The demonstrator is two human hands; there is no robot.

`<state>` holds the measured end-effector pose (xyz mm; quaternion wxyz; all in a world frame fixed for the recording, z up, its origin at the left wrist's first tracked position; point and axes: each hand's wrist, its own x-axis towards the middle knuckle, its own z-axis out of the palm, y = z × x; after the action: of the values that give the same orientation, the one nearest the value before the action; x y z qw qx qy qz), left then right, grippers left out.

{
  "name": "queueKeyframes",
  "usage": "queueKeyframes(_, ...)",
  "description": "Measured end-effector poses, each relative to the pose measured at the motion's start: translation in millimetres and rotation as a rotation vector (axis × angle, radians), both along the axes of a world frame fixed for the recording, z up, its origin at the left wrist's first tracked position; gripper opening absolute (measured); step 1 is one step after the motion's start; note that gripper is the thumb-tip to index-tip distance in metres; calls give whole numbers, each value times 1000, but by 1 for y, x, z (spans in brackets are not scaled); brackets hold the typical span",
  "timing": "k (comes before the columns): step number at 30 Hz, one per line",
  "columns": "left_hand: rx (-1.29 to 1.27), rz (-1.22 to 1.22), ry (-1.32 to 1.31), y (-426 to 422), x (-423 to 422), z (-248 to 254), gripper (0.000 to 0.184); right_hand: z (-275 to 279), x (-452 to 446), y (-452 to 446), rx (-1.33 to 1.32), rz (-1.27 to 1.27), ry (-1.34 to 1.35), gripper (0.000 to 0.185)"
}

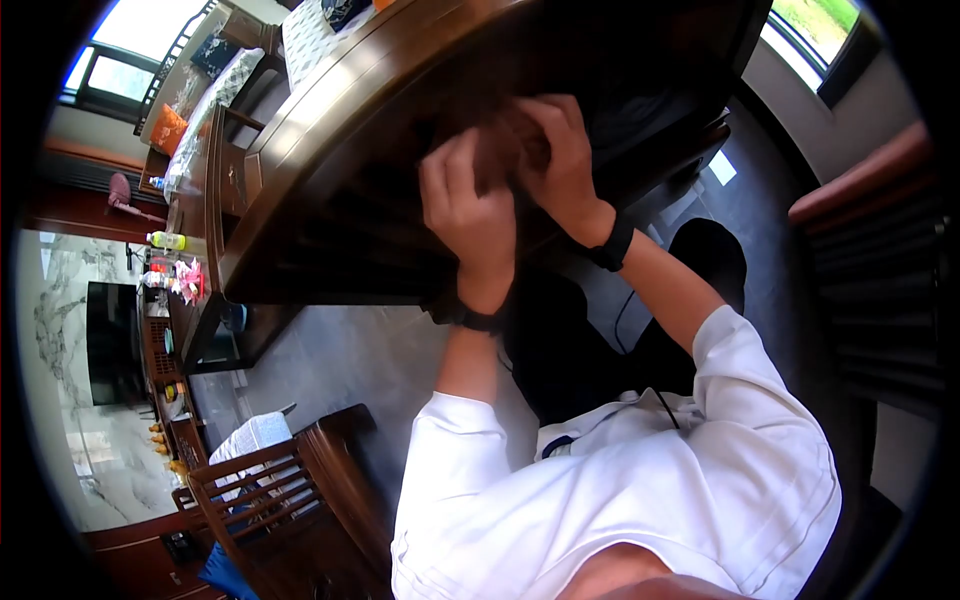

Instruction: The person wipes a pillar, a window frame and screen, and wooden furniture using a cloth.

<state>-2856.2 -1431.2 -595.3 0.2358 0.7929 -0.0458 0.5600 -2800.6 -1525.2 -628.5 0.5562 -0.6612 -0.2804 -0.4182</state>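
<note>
Both hands are close together over the dark side of a large wooden piece of furniture [330,75]. My left hand [468,205] has its fingers curled, with the fingertips near the dark wood. To its right, my right hand [558,165] is bent inward, fingers curled toward the left hand. Between them is a blurred brownish patch, and I cannot make out whether it is an object or a reflection. A black band is on each wrist.
A wooden chair [255,500] stands at the lower left. Beyond the furniture's left edge are a yellow-labelled bottle [168,240] and pink flowers [188,282]. A television [112,343] is at the far left. A reddish-brown-topped dark piece [870,170] is at the right.
</note>
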Motion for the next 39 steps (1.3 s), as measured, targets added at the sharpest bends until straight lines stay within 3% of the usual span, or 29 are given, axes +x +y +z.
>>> queueKeyframes(4,72,-38,8,-15,19,24,29,19,21,-16,1,-115,-157,60)
queueKeyframes(9,130,-84,87,-45,34,15,33,-13,36,-40,12,-216,-73,53)
queueKeyframes(14,155,-91,299,-54,37,-51,34,-92,38,-56,-88,-338,144,41)
queueKeyframes(18,119,-35,260,-54,29,-84,34,-94,23,-53,-46,-218,191,35)
queueKeyframes(21,70,2,159,-59,32,-78,32,-72,30,-61,-67,-134,64,47)
queueKeyframes(26,108,4,54,-98,59,0,30,1,55,-94,44,-114,9,51)
queueKeyframes(29,133,-12,28,-131,90,25,32,28,79,-128,83,-141,22,41)
queueKeyframes(32,182,-62,48,-162,117,27,35,21,111,-162,20,-333,-107,52)
queueKeyframes(35,199,-109,71,-193,133,19,35,2,120,-181,137,-270,108,42)
queueKeyframes(39,194,-151,230,-208,135,-14,31,-40,121,-197,36,-395,162,51)
